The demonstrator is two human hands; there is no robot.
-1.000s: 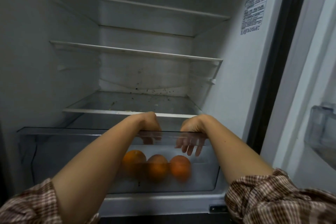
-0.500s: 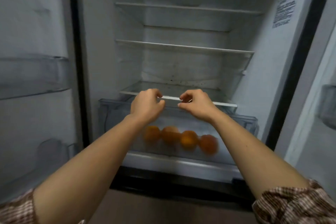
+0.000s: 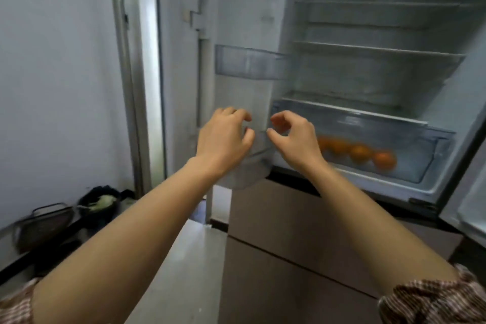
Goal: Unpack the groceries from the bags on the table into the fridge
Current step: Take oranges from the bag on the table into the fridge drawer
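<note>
The fridge stands open at the right, with bare glass shelves (image 3: 378, 50) above a clear crisper drawer (image 3: 410, 129). Several oranges (image 3: 360, 152) lie in a row inside the drawer. My left hand (image 3: 223, 139) and my right hand (image 3: 294, 137) hang in the air to the left of the drawer, in front of the left door. Both have loosely curled fingers and hold nothing. No bags are in view.
The open left fridge door carries a clear upper bin (image 3: 249, 66) and a lower bin (image 3: 247, 168). A second door edge (image 3: 468, 208) shows at the far right. Brown lower fridge drawers (image 3: 289, 231) sit below. Dark pans (image 3: 65, 218) lie at the left by the wall.
My hands have let go of the drawer rim and drawn back to the left. The view has swung left, bringing the left door and the wall into sight. The drawer sits pushed in.
</note>
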